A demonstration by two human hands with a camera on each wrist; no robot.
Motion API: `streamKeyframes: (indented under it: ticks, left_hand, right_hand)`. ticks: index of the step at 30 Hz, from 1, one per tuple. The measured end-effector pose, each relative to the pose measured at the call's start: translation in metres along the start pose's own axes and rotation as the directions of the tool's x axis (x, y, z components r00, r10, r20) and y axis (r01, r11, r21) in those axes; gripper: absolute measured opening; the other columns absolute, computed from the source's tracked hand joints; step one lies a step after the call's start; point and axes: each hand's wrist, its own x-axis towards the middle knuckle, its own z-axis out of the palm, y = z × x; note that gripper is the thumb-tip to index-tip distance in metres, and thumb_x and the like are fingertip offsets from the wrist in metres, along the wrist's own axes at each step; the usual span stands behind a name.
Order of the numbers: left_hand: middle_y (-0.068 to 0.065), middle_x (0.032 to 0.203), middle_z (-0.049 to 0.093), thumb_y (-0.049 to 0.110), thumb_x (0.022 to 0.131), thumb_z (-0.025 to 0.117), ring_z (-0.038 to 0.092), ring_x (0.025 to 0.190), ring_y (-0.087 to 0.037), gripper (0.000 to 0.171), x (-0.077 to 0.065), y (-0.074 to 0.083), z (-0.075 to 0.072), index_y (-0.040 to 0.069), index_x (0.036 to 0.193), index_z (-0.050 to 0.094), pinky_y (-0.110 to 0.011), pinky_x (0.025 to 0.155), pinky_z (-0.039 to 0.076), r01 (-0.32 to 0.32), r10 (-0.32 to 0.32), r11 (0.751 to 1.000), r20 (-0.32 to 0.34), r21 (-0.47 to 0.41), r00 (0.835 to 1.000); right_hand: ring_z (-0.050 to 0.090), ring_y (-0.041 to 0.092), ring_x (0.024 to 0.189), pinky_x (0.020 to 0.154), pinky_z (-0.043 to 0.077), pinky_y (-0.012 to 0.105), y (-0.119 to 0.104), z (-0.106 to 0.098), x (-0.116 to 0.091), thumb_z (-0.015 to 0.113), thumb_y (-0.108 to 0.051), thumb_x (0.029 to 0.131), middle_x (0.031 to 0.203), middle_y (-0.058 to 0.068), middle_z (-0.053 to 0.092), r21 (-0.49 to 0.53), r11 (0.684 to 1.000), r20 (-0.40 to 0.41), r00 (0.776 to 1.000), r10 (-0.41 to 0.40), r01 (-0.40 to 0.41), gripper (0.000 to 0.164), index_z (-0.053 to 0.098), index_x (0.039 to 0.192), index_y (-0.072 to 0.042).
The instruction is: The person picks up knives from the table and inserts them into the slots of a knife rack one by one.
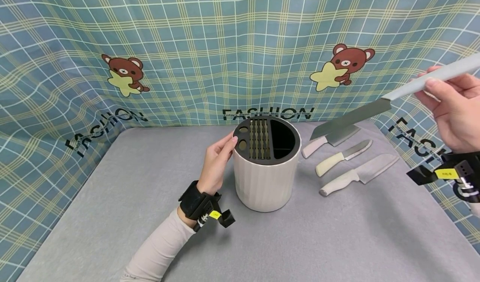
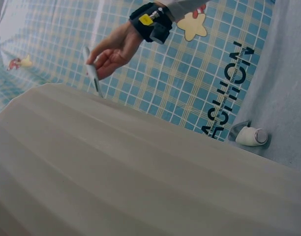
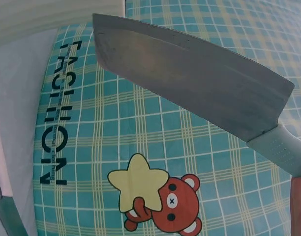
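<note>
A round cream knife block (image 1: 264, 186) with a black slotted top stands upright on the table. My left hand (image 1: 217, 161) holds its left side near the rim, thumb on the near side; the other fingertips are hidden. Up at the right, my right hand (image 1: 455, 103) grips a kitchen knife (image 1: 352, 117) by its pale blue-grey handle, between thumb and fingers. Its broad blade slants down toward the block, the tip apart from it. In the right wrist view the same knife's blade (image 3: 190, 73) fills the upper part.
Right of the block lie a pink-handled knife (image 1: 315, 146), a yellow-handled knife (image 1: 330, 164) and a white-handled knife (image 1: 341, 182), handles toward the block. The grey cloth-covered table (image 1: 112, 198) meets a checked curtain (image 1: 187, 65) at the back and sides.
</note>
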Motion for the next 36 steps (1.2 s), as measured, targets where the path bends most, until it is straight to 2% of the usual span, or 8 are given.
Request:
streamKeyframes:
  ticks: [5, 11, 21, 28, 36]
  left_hand:
    - [-0.008, 0.151, 0.042, 0.023, 0.102, 0.052, 0.037, 0.14, -0.018, 0.048, 0.0, 0.0, 0.0, 0.001, 0.144, 0.044, -0.031, 0.117, 0.034, 0.002, -0.002, 1.0, -0.001, -0.002, 1.0]
    - [-0.008, 0.151, 0.042, 0.023, 0.102, 0.052, 0.037, 0.141, -0.017, 0.048, -0.001, 0.002, 0.0, 0.002, 0.144, 0.043, -0.029, 0.117, 0.034, 0.001, -0.001, 1.0, -0.004, -0.002, 1.0]
    - [-0.007, 0.15, 0.044, 0.023, 0.101, 0.052, 0.038, 0.14, -0.015, 0.047, 0.001, 0.002, 0.001, 0.002, 0.143, 0.045, -0.028, 0.116, 0.035, 0.004, -0.004, 1.0, -0.019, 0.0, 1.0]
    - [-0.008, 0.15, 0.044, 0.022, 0.101, 0.052, 0.037, 0.14, -0.017, 0.047, 0.002, 0.0, 0.0, 0.001, 0.143, 0.045, -0.03, 0.117, 0.035, 0.001, -0.001, 1.0, -0.017, -0.002, 1.0]
    - [-0.009, 0.15, 0.043, 0.022, 0.101, 0.052, 0.037, 0.14, -0.016, 0.048, 0.001, 0.0, 0.0, 0.001, 0.143, 0.045, -0.03, 0.117, 0.035, -0.001, 0.001, 1.0, -0.014, -0.006, 1.0]
  right_hand:
    - [0.067, 0.04, 0.096, 0.093, 0.053, 0.046, 0.002, 0.003, 0.001, 0.044, 0.03, 0.086, 0.1, 0.032, 0.065, 0.031, 0.999, -0.021, 1.0, -0.022, 0.023, 0.028, 0.055, 0.112, 0.026]
    - [0.067, 0.038, 0.096, 0.098, 0.05, 0.045, 0.003, 0.008, 0.003, 0.045, 0.027, 0.087, 0.1, 0.029, 0.065, 0.056, 0.998, -0.075, 0.997, 0.003, 0.002, 0.028, 0.056, 0.113, 0.023]
    - [0.069, 0.042, 0.087, 0.093, 0.053, 0.048, 0.011, 0.02, 0.005, 0.046, 0.026, 0.088, 0.095, 0.031, 0.065, 0.148, 0.989, -0.199, 0.979, 0.048, -0.018, 0.026, 0.056, 0.111, 0.022]
    - [0.068, 0.041, 0.088, 0.092, 0.053, 0.048, 0.02, 0.026, 0.004, 0.047, 0.026, 0.087, 0.095, 0.03, 0.063, 0.142, 0.99, -0.186, 0.982, 0.039, -0.012, 0.027, 0.054, 0.113, 0.023]
    - [0.068, 0.04, 0.089, 0.089, 0.055, 0.046, 0.029, 0.032, 0.005, 0.048, 0.025, 0.087, 0.098, 0.029, 0.062, 0.131, 0.99, -0.164, 0.984, 0.067, -0.045, 0.028, 0.053, 0.115, 0.023]
